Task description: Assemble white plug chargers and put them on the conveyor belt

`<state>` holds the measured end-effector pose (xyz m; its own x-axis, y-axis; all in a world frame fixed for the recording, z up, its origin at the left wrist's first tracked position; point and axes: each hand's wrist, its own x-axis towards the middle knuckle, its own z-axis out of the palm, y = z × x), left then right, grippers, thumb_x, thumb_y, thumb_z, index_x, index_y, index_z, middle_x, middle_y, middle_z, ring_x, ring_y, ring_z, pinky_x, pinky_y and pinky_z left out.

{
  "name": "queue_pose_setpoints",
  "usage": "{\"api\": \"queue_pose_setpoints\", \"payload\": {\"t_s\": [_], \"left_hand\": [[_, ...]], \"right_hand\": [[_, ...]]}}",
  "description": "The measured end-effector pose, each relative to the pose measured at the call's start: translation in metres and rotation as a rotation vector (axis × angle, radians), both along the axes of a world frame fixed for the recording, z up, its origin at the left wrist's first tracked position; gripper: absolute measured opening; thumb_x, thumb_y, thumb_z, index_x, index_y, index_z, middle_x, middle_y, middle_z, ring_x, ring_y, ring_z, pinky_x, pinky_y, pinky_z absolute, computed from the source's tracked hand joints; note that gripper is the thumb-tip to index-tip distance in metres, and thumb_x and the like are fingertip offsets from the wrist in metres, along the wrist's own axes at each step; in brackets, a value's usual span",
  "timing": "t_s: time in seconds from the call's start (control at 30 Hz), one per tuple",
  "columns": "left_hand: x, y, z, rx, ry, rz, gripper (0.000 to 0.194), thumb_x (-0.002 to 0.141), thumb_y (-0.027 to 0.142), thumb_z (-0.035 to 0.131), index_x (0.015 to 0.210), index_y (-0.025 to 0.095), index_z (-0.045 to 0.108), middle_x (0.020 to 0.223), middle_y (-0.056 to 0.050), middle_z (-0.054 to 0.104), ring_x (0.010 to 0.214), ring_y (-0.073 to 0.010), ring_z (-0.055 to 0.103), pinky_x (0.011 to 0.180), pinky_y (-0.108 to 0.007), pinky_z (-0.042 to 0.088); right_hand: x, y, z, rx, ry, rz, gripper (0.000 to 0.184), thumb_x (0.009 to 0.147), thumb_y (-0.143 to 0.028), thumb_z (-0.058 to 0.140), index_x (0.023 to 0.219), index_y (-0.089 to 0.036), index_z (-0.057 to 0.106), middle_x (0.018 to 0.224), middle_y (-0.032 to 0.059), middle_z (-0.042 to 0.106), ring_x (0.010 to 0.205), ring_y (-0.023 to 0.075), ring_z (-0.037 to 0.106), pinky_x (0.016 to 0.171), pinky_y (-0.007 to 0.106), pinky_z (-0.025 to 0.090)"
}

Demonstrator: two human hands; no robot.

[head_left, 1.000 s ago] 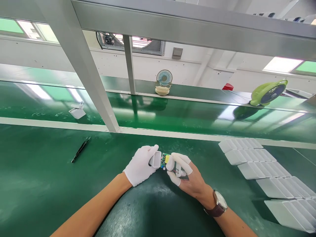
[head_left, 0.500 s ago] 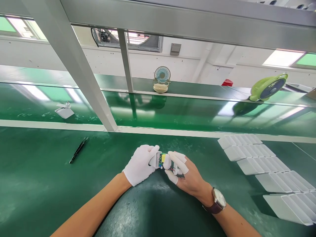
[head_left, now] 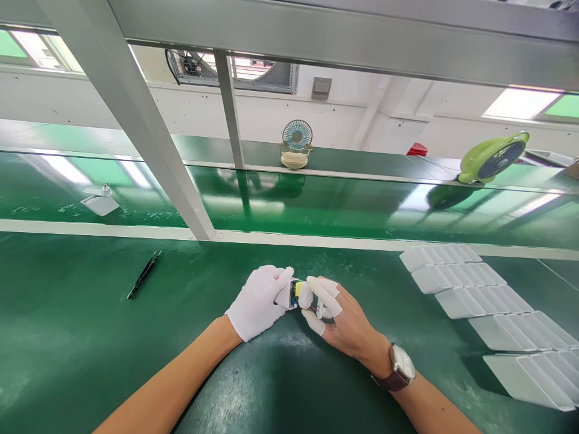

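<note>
Okay, looking down at a dark green tabletop (head_left: 67, 337) with a left hand (head_left: 259, 301) in a white fabric glove, closed around a small white plastic housing (head_left: 283, 295) with the open end toward the right. Opposite that, a right hand (head_left: 341, 316) with white finger covers, pinching a rounded white plastic piece (head_left: 305, 295). Between both hands, right at the housing's mouth, a dark little circuit board (head_left: 293, 296) with a yellow block (head_left: 298, 289) on it; can't tell how deep inside. On the right wrist, a round-faced watch (head_left: 402, 363) with a brown strap. Off to the left, slim black tweezers (head_left: 143, 275) lying slantwise. Off to the right, staggered rows of white box-shaped plastic pieces (head_left: 470, 277). Farther back, a small cream-and-blue fan (head_left: 297, 136) and a lime-green round fan (head_left: 474, 158).
</note>
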<state>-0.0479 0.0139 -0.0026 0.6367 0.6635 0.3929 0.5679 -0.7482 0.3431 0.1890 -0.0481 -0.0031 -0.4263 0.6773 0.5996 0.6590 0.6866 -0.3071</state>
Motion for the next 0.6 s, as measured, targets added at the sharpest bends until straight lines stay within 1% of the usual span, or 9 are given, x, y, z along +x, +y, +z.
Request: {"api": "queue_pose_setpoints", "payload": {"t_s": [0.17,0.37,0.53,0.6], "left_hand": [[0.001,0.0,0.003,0.012,0.013,-0.007,0.056,0.085,0.02,0.063,0.138,0.022,0.045,0.092,-0.005,0.066,0.081,-0.0214,0.053,0.074,-0.037,0.042],[0.003,0.0,0.007,0.018,0.022,-0.001,0.05,0.084,0.018,0.062,0.132,0.022,0.048,0.087,-0.004,0.063,0.079,-0.0206,0.051,0.073,-0.036,0.039],[0.006,-0.001,0.014,0.002,0.065,0.017,0.033,0.084,0.019,0.061,0.117,0.021,0.054,0.081,-0.002,0.06,0.074,-0.0195,0.046,0.071,-0.034,0.037],[0.006,-0.001,0.016,0.0,0.077,0.023,0.031,0.084,0.021,0.061,0.114,0.021,0.055,0.08,-0.001,0.059,0.074,-0.0196,0.045,0.071,-0.034,0.036]], "right_hand": [[0.0,0.001,-0.002,-0.001,0.002,0.012,0.078,0.091,-0.016,0.066,0.159,-0.023,0.028,0.132,0.013,0.064,0.123,0.0289,0.061,0.109,0.054,0.053],[-0.002,0.001,0.003,0.023,0.012,0.032,0.076,0.091,-0.014,0.067,0.157,-0.021,0.031,0.132,0.0138,0.063,0.12,0.0283,0.061,0.11,0.054,0.052],[-0.002,0.0,0.004,0.047,0.005,0.036,0.075,0.091,-0.013,0.066,0.158,-0.019,0.031,0.135,0.0152,0.062,0.125,0.0288,0.059,0.109,0.052,0.052],[-0.001,0.001,0.004,0.052,0.004,0.033,0.076,0.091,-0.014,0.067,0.157,-0.018,0.031,0.136,0.0159,0.061,0.126,0.0293,0.058,0.109,0.052,0.052]]}}
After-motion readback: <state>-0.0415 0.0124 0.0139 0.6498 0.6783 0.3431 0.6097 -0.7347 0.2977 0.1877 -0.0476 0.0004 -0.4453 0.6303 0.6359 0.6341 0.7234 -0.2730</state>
